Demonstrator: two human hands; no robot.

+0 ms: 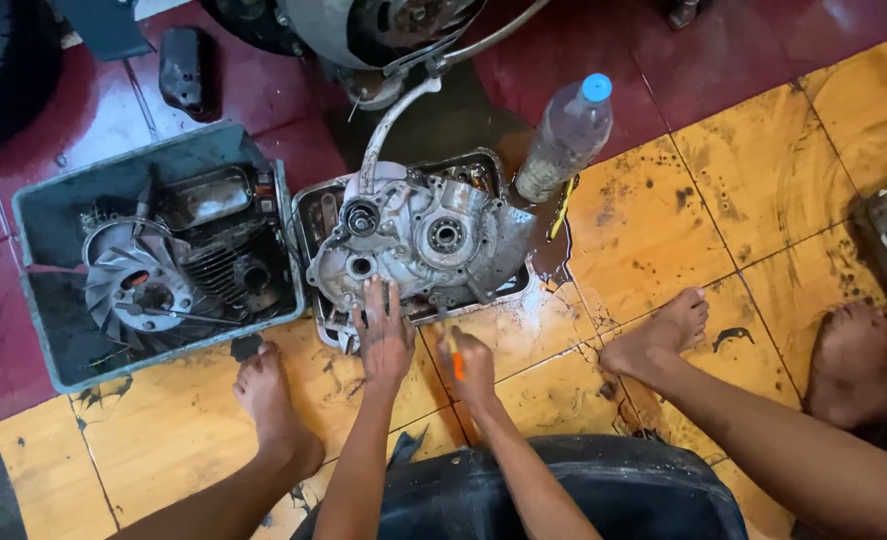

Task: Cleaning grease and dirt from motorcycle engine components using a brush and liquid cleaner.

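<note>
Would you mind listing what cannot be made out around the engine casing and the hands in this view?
- Head view: the tip of the orange-handled tool in the right hand is too small to identify.
- The metal tray is mostly hidden beneath the engine casing.
- The left hand covers the casing's near edge.
- Parts in the green bin are dark and indistinct.
</note>
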